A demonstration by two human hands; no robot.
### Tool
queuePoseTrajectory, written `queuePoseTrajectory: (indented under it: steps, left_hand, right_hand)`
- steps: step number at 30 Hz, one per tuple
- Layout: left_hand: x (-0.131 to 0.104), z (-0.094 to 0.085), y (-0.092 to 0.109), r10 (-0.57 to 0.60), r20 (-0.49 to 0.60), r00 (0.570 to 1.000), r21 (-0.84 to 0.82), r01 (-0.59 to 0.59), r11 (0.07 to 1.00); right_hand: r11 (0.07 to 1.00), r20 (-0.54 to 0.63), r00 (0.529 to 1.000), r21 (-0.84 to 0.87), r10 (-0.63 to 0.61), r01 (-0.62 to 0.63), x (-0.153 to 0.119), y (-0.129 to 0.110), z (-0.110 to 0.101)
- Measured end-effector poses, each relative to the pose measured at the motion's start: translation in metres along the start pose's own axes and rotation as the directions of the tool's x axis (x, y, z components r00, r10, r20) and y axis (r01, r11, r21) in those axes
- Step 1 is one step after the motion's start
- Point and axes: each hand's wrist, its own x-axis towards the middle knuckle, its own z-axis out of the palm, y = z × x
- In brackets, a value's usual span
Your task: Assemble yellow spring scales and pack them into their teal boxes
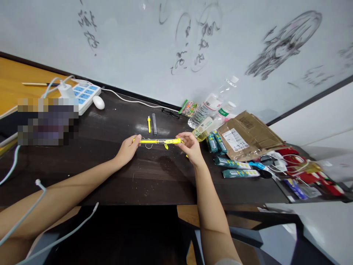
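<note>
A slim yellow pen-like tool (pixel 150 141) with a clear section lies level between my two hands, just above the dark table (pixel 154 176). My left hand (pixel 128 150) pinches its left end between thumb and fingers. At the other end, my right hand (pixel 192 145) grips the yellow tip. A small yellow tab (pixel 166 146) sticks out under the tool near the right side, and a thin curved ring (pixel 149 146) shows below its left part. Beyond the tool lie a short yellow stick (pixel 149 124) and a translucent grey tube (pixel 154 124).
At the back right, plastic bottles (pixel 205 110) stand by a brown cardboard package (pixel 245 134) and several green boxes (pixel 233 163). A white mouse (pixel 98 102) and a power strip (pixel 86 94) are at left. White cables (pixel 82 224) cross the lower left. A whiteboard (pixel 132 48) rises behind.
</note>
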Motion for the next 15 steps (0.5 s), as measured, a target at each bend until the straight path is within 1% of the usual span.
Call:
queuePoseTrajectory:
  steps: [6,11,15]
  left_hand:
    - [0.0018,-0.0002,-0.0032,-0.003,0.013,1.000,0.010,0.003,1.000]
    - [0.0009,0.0002,-0.0026,0.001,0.005,1.000,0.012,-0.001,1.000]
    - [0.0008,0.0003,-0.0023,0.026,0.000,1.000,0.000,-0.026,1.000]
  right_hand:
    - [0.996,0.017,0.999,-0.076,-0.038,0.039,-0.0006,0.0023,0.0012]
    - [0.998,0.004,0.999,-0.053,-0.045,0.045,0.0000,0.0000,0.0003]
    - [1.000,0.017,1.000,-0.023,-0.003,0.004,0.0005,-0.0013,-0.0011]
